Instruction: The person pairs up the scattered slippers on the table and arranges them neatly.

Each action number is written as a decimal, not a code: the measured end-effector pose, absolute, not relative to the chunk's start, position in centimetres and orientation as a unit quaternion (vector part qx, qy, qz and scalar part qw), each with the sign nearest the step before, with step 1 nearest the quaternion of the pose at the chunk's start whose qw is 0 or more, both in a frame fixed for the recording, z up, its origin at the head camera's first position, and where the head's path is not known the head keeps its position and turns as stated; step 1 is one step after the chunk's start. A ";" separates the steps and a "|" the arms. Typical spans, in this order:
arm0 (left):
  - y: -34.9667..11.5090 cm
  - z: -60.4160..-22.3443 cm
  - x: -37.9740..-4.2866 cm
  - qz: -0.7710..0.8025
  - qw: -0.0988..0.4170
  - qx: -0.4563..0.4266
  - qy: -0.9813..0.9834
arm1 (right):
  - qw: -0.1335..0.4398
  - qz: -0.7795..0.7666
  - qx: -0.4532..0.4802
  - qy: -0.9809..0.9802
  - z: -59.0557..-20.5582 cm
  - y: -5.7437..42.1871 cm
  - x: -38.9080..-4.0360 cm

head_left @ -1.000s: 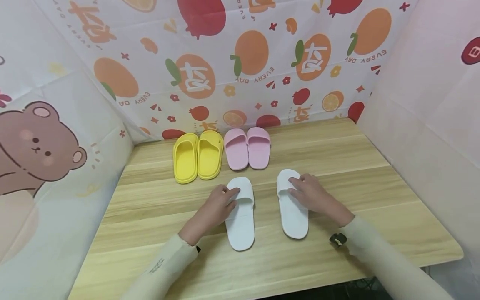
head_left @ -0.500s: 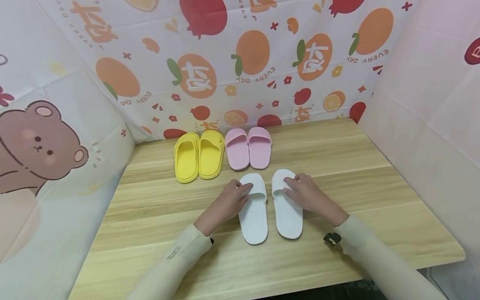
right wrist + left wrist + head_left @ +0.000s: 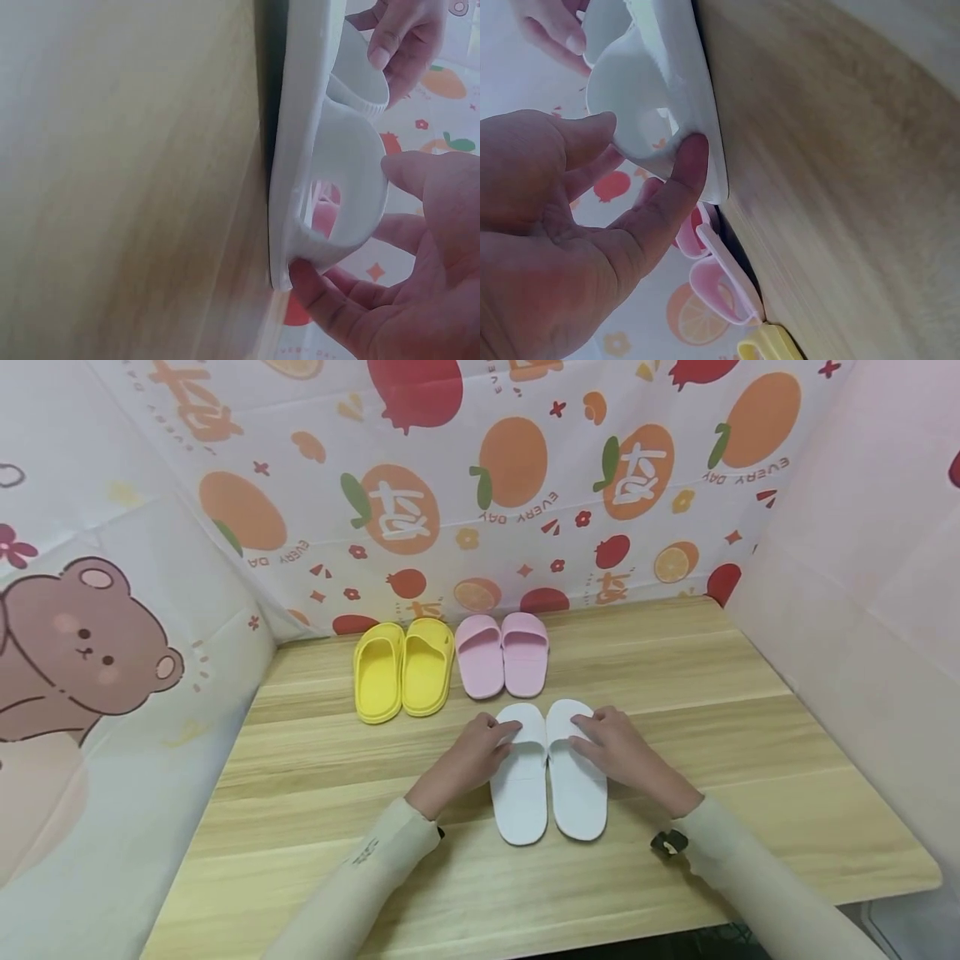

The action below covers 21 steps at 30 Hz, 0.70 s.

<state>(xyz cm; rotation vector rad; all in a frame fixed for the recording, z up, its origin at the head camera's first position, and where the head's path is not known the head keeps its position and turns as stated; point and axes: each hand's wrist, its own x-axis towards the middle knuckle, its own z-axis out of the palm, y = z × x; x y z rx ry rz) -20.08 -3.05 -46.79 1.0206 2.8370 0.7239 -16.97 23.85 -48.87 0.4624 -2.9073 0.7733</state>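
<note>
Two white slippers lie side by side on the wooden table, toes toward the back wall, their inner edges meeting at the straps. My left hand [image 3: 477, 750] grips the left white slipper [image 3: 521, 793] by its strap, thumb on top and a finger low at the outer side, as the left wrist view shows. On the right white slipper [image 3: 579, 797] my right hand [image 3: 617, 747] holds the strap in the same way, with the thumb at the strap's edge and a fingertip by the sole in the right wrist view.
Behind them stand a pair of pink slippers [image 3: 525, 664] and, further left, a pair of yellow slippers [image 3: 378, 681], both near the patterned back wall [image 3: 517, 543]. The table [image 3: 300, 827] ends at a front edge close to my forearms. Pale sheets hang at both sides.
My left hand has slid the left white slipper to the right until it meets the other. The right slipper has shifted slightly left and straightened, with my right hand still on it.
</note>
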 end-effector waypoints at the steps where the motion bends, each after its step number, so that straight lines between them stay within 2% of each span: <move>1: -2.9 -46.8 -20.2 0.234 0.025 0.326 0.915 | 0.046 0.257 0.151 -0.953 -48.8 24.0 -16.9; 13: -0.8 -47.0 -21.2 0.238 0.040 0.351 0.905 | 0.039 0.264 0.126 -0.955 -48.8 26.4 -16.1; 21: 1.2 -47.2 -21.4 0.236 0.019 0.374 0.897 | 0.052 0.242 0.118 -0.962 -48.8 28.0 -15.7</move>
